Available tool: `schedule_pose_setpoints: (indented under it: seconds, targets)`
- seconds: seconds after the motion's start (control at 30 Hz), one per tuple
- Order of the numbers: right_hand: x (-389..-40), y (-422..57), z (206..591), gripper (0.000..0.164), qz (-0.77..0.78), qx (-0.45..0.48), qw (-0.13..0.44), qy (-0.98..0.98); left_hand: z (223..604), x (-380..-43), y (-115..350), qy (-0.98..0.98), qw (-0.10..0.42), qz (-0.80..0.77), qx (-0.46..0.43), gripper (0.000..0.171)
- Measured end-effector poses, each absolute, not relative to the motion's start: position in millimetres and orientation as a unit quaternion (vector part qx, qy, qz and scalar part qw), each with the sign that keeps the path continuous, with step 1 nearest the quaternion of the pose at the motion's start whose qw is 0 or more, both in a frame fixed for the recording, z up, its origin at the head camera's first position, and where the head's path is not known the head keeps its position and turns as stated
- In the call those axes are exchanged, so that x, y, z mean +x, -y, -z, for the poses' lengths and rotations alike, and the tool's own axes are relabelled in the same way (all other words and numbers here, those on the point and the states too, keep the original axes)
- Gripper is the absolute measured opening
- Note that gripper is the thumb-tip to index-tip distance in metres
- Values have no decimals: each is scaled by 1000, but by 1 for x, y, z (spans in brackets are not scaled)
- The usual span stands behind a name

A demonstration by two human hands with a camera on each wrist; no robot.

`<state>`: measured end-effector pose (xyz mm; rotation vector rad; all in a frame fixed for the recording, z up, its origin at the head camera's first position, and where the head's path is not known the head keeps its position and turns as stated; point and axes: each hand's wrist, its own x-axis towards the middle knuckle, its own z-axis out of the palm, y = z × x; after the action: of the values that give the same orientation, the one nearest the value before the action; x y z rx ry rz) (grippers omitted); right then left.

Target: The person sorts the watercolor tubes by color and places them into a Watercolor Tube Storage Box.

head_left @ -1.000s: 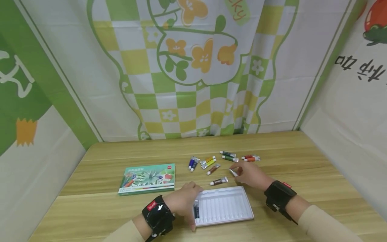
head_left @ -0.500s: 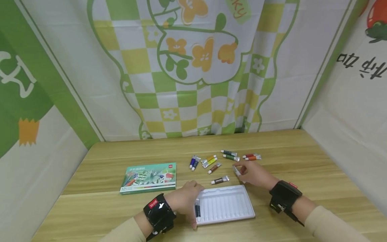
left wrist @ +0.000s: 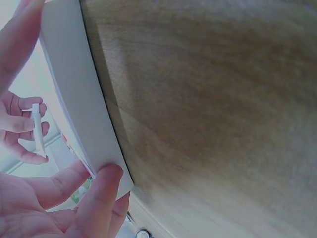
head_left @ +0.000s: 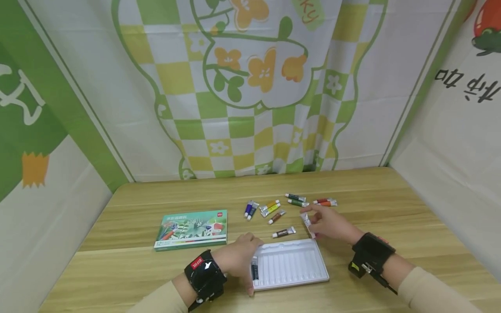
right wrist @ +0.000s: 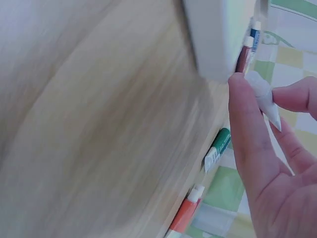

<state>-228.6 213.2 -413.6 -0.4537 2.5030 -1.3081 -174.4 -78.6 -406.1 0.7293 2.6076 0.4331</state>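
Observation:
A white plastic paint tray (head_left: 287, 263) with narrow slots lies near the front of the table. My left hand (head_left: 239, 263) grips its left end, thumb on the near side and fingers on the far side. One black paint tube (head_left: 255, 269) lies in the leftmost slot. Just off the tray's far right corner, my right hand (head_left: 330, 222) pinches a white paint tube (head_left: 307, 222) between thumb and fingers. The right wrist view shows that white tube (right wrist: 265, 99) tilted between the fingertips, beside the tray's corner (right wrist: 213, 44).
A dark brown tube (head_left: 284, 232) and a lighter brown tube (head_left: 277, 217) lie behind the tray. Farther back are blue (head_left: 248, 209), yellow (head_left: 271, 210), green (head_left: 298, 202) and orange (head_left: 328, 203) tubes. A green paint box (head_left: 192, 230) lies at the left.
My right hand has lifted the white tube and turned it more upright, shifting slightly right and toward the tray. The left hand keeps its grip on the tray.

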Motion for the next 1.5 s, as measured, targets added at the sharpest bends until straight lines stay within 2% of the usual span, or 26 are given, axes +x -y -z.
schedule_pose_setpoints:
  seconds: [0.4,1.5]
  targets:
    - [-219,-212,410,50,578,-107,235,-774,404,-173,78,-933,198,-151,261,118]
    - [-180,-161,421,30,683,-68,311,-657,403,-174,78,-934,200,-154,252,117]
